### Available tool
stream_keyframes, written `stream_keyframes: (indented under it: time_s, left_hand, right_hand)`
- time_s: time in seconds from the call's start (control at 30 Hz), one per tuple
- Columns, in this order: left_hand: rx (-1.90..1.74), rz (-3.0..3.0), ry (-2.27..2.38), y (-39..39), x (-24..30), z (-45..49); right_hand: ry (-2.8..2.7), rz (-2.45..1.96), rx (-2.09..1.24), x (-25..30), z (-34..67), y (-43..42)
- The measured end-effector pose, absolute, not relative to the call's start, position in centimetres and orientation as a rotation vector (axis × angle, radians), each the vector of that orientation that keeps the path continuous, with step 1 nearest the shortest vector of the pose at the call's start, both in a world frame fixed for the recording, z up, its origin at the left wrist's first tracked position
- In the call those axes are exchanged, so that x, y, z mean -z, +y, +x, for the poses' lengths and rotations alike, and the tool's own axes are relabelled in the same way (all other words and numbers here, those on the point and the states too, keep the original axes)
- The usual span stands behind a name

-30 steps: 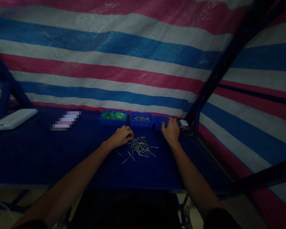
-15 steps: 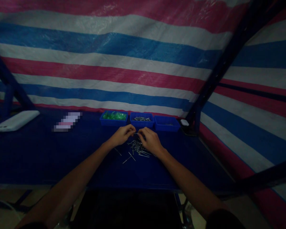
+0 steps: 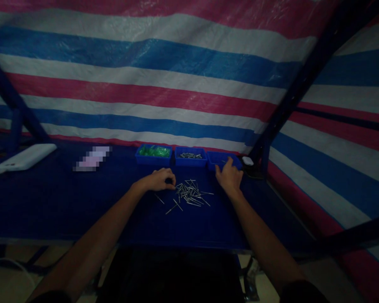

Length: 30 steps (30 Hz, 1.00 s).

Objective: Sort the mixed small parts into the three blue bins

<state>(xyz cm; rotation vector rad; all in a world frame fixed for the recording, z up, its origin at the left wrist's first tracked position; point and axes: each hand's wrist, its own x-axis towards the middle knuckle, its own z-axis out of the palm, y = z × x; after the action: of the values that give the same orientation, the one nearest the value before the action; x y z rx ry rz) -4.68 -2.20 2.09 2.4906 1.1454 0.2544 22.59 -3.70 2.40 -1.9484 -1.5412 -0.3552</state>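
Note:
A loose pile of thin metal pins (image 3: 190, 194) lies on the dark blue table (image 3: 82, 202). My left hand (image 3: 159, 179) rests at the pile's left edge, fingers curled and pinched; what it holds is too small to make out. My right hand (image 3: 230, 176) reaches over the front rim of the right blue tray (image 3: 221, 160), index finger pointing into it, the other fingers curled. The middle blue tray (image 3: 189, 156) holds small metal parts. The left blue tray (image 3: 153, 153) holds green pieces.
A white flat device (image 3: 27, 157) lies at the table's far left, a blurred light card (image 3: 93, 158) beside it. A small white object (image 3: 248, 160) sits by a dark slanted frame post (image 3: 290, 101). A striped tarp hangs behind.
My right hand left the pin pile, where it met the left hand, and moved right and away to the right tray. My left hand dropped slightly to the pile's edge.

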Motion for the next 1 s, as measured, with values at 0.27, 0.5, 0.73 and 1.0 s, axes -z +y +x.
stream_keyframes:
  time_s: [0.27,0.5,0.73,1.0]
  left_hand:
    - [-0.486,2.437,1.233,-2.7,-3.2,-3.7]
    - [-0.511,2.423,1.179,-3.7,-3.8,-2.3]
    - [-0.317,2.43,1.43,-3.4,-2.9,-3.2]
    - [-0.26,2.61,1.443,-3.7,-1.5,-1.9]
  right_hand:
    - [-2.144,-1.29,0.126,-2.4,17.0,-5.8]
    - [-2.303,-1.099,0.126,-2.2,15.8,-6.6]
    - [-1.816,-1.35,0.378,-3.9,19.4,-5.0]
    - [-1.525,-2.002,0.275,-3.2,22.4,-4.4]
